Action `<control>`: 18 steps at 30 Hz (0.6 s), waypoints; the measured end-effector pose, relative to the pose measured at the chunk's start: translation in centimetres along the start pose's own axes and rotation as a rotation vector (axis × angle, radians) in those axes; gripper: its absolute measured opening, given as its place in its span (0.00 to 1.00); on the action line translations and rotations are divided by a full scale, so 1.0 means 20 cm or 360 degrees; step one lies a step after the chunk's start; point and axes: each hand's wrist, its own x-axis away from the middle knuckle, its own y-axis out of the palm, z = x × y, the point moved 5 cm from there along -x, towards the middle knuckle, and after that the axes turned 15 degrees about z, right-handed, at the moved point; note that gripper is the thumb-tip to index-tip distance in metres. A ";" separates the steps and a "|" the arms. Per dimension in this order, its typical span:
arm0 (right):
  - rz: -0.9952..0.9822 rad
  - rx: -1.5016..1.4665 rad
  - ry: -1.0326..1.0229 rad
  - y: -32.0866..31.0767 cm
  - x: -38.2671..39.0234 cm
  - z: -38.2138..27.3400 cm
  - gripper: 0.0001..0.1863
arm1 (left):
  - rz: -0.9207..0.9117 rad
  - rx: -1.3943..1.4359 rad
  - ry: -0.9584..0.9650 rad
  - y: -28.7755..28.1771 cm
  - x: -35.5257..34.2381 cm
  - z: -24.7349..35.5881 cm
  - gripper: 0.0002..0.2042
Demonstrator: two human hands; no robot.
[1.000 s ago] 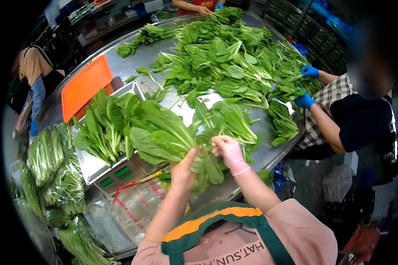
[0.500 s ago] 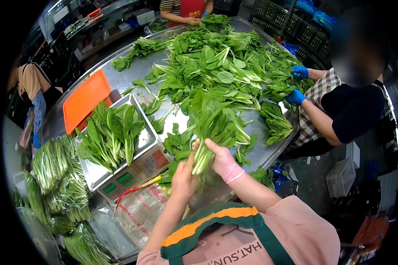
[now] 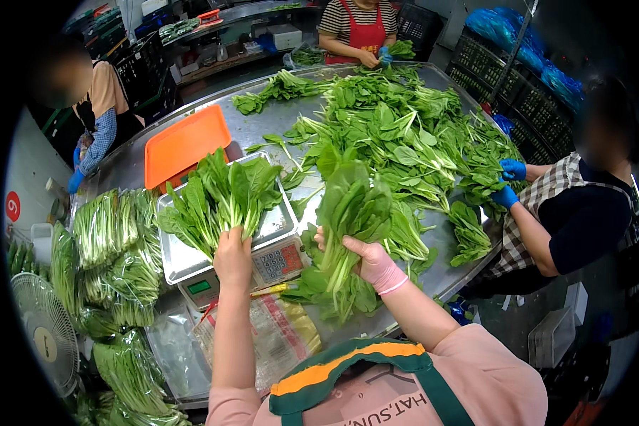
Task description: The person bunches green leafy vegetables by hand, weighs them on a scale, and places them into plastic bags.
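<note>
My left hand (image 3: pixel 231 250) has its fingers closed round the stems of leafy greens (image 3: pixel 238 186) lying in the steel pan (image 3: pixel 285 216) of a weighing scale (image 3: pixel 273 261). My right hand (image 3: pixel 368 264), in a pink glove, grips an upright bunch of long-leaved greens (image 3: pixel 351 202) just right of the scale, thumb across the stems. Loose greens (image 3: pixel 397 121) cover much of the steel table beyond. Below the scale lie a red-and-yellow tool (image 3: pixel 266 290) and a flattened sack (image 3: pixel 277 330).
An orange tray (image 3: pixel 181 138) stands behind the scale. Bagged greens (image 3: pixel 106 227) and a fan (image 3: pixel 44 334) line the left. Co-workers stand at left (image 3: pixel 106 92), back (image 3: pixel 351 32) and right (image 3: pixel 575 206), some in blue gloves. Crates (image 3: pixel 476 71) sit behind the table.
My left hand has left the bunch in my right hand and moved leftward onto the greens in the scale pan. The bunch in my right hand has turned upright. The view has shifted.
</note>
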 end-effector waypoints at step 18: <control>0.0277 0.0141 0.0094 -0.07 -0.01 0.20 0.20 | -0.0694 0.1132 -0.0317 0.26 0.51 0.39 0.15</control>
